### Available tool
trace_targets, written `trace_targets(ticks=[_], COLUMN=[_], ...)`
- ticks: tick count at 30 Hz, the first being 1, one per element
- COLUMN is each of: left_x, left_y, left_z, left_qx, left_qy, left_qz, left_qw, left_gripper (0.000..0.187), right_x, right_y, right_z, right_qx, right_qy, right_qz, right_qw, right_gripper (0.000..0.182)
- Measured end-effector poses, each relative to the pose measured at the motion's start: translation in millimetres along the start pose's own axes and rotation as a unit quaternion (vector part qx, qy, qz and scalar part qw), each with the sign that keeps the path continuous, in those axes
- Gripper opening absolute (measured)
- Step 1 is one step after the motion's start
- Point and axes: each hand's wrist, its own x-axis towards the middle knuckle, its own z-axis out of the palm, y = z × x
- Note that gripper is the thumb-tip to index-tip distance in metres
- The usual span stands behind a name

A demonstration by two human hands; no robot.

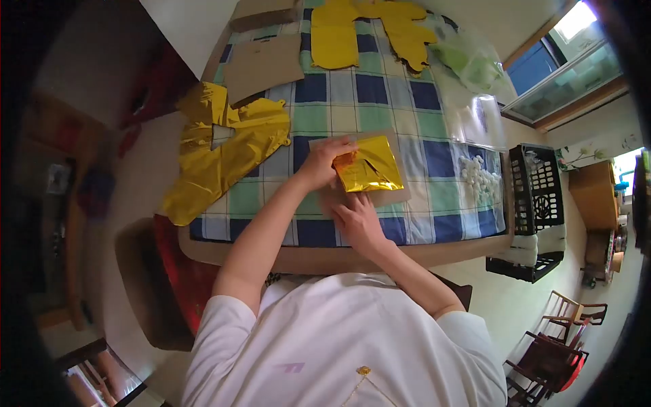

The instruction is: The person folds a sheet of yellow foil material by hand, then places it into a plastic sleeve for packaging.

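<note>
A folded gold foil sheet (374, 166) lies on a piece of brown cardboard (390, 198) near the front of the checked cloth. My left hand (324, 163) rests at the foil's left edge, its fingers closed on that edge. Just below the foil, my right hand (359, 220) lies on the cardboard with its fingers spread and the fingertips at the foil's lower edge. To the left is a large flat gold foil balloon (237, 146) with a square opening, hanging partly over the cloth's edge.
More gold foil shapes (334, 41) and cardboard sheets (263, 68) lie at the back. At the right are clear plastic bags (480, 122), small white pieces (480, 180) and a black crate (536, 197). Chairs stand at the lower right.
</note>
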Motion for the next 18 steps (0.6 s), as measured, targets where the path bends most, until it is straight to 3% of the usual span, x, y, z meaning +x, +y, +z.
trace_targets(ticks=[9, 15, 18], left_x=[-1.7, -1.7, -0.8], left_y=[12.7, 8.0, 8.0], left_z=[-5.7, -2.6, -1.7], left_qx=[0.012, -0.005, -0.008], left_qy=[-0.008, -0.011, -0.011], left_qz=[-0.004, -0.011, -0.015], left_qw=[1.0, 1.0, 1.0], left_gripper=[0.049, 0.047, 0.045], right_x=[-2.2, -6.2, -7.4], right_y=[25.6, 15.3, 23.2], right_z=[-8.8, -17.7, -4.5], right_qx=[0.013, -0.022, -0.041], right_qy=[0.019, 0.061, 0.027], right_qz=[0.073, 0.013, 0.014], right_qw=[0.997, 0.998, 0.999], right_gripper=[0.046, 0.044, 0.039])
